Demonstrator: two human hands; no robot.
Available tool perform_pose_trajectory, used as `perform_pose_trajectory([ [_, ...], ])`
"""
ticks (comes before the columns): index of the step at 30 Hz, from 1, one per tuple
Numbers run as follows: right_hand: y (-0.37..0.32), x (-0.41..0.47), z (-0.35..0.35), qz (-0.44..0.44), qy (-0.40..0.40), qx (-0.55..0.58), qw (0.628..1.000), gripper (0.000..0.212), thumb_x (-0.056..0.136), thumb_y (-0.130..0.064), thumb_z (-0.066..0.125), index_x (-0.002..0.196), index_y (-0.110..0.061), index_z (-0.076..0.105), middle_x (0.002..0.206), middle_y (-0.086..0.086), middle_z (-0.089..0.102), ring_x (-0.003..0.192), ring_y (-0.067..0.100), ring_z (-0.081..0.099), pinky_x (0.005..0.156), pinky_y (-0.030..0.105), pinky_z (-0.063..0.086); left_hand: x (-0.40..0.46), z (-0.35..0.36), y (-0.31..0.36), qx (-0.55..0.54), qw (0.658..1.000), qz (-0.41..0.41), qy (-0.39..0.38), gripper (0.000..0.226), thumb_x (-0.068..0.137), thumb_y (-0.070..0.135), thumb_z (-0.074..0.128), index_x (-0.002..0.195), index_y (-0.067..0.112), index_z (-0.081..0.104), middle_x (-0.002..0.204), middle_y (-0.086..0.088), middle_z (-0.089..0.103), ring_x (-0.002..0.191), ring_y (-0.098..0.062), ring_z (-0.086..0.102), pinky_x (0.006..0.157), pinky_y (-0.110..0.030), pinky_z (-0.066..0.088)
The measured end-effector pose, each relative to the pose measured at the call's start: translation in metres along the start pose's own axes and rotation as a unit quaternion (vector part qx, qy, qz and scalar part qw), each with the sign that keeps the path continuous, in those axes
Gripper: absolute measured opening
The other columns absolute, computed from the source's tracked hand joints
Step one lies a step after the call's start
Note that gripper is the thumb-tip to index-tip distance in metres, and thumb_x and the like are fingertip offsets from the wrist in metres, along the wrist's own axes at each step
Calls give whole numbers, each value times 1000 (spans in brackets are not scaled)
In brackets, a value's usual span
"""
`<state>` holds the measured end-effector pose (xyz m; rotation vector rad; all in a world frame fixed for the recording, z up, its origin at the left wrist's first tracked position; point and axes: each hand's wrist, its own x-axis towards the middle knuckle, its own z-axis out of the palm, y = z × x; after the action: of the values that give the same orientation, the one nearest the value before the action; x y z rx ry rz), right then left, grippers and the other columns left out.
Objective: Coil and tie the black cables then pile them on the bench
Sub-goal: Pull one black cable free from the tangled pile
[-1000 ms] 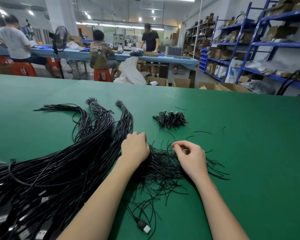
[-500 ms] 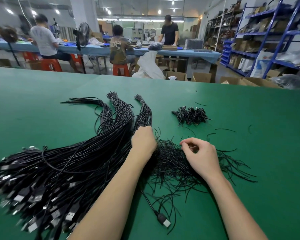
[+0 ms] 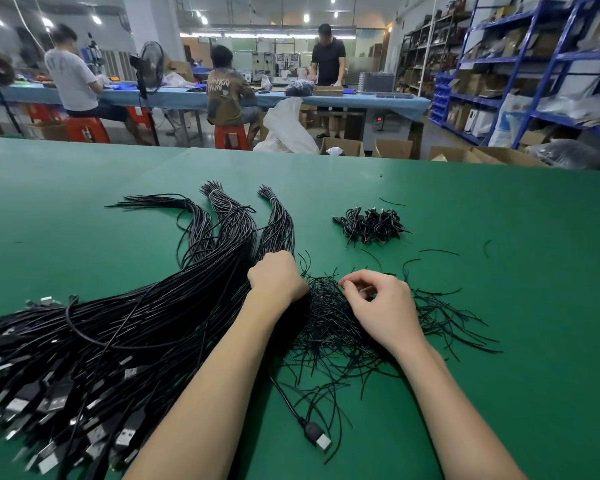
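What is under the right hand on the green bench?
Under the right hand lies a loose heap of thin black ties, spreading out past it on the green bench. Its fingertips curl over the heap; whether they pinch a tie is hidden. The ties directly beneath the palm are covered.

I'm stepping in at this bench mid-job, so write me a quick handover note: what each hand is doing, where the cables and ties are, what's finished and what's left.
Left hand: fingers curled in a grip at the near edge of the big cable heap; what it holds is hidden.
Right hand: pinching a thin tie from the loose ties spread under it.
One cable's plug lies alone near you on the green bench.
Done: a small pile of coiled cables sits further back to the right.
Left: nearly all cables remain uncoiled, some bundled at their far ends.
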<state>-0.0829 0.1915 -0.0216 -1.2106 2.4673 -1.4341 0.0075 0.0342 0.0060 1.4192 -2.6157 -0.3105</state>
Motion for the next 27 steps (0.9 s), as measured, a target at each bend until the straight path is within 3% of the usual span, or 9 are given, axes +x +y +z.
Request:
perform_pose_trajectory([
  [4,-2,0,-1,2,-2,8,1000,14,91,-32,67,80,-37,76,70,-11,71,73,1,63,72,31,58,4,-6,-6,-98,994,-8,-42,32,84,40,68,91,9,64,86,-5,62,84,-26,65,76,-31,53],
  [7,-7,1,-2,5,0,21,1000,14,91,-33,67,80,-37,76,71,-10,72,74,1,64,71,27,57,4,-15,-6,-227,972,-6,-65,26,88,33,59,70,15,54,63,0,55,54,-17,49,51,-22,41],
  [9,-14,1,-2,14,-14,52,998,9,90,-36,68,85,-37,76,76,-12,74,74,0,66,70,23,55,4,-20,-4,-423,896,-27,-134,23,90,19,53,68,18,46,59,1,44,45,-13,35,44,-21,25],
  [12,-31,0,0,69,-104,154,980,23,89,-49,70,106,-33,72,90,-15,77,72,3,69,65,24,56,4,-26,0,-645,735,-52,-205,24,91,6,48,69,16,46,54,3,42,40,-7,38,38,-15,29],
  [16,-49,-1,2,127,-236,282,921,26,97,-35,69,116,-17,67,94,-1,80,59,8,60,47,18,44,5,-30,3,-731,649,-72,-201,22,92,4,51,71,8,52,58,1,47,40,-6,52,43,-13,47],
  [19,-48,2,-7,140,-251,336,897,11,99,-21,66,106,-14,71,81,-2,76,55,6,57,44,15,41,7,-27,1,-731,652,-55,-197,19,96,6,53,77,8,55,63,-1,50,43,-7,55,45,-14,49],
  [21,-44,8,-20,159,-208,413,872,13,99,-18,64,107,-13,72,75,-5,70,54,4,55,43,13,41,7,-25,0,-688,689,-24,-226,18,100,17,54,83,12,58,68,1,52,46,-7,54,44,-17,45],
  [24,-33,17,-40,233,-90,576,778,20,100,-15,61,114,-4,70,73,-4,63,52,3,52,42,12,42,4,-25,-2,-580,762,64,-279,24,102,38,52,92,19,61,73,7,56,55,-7,51,52,-19,38],
  [27,-24,19,-53,266,-30,663,699,15,103,-10,55,101,-2,68,73,0,62,53,2,54,45,10,46,-3,-29,-2,-490,766,194,-368,37,102,50,47,108,19,65,88,8,65,72,-7,56,64,-20,43],
])
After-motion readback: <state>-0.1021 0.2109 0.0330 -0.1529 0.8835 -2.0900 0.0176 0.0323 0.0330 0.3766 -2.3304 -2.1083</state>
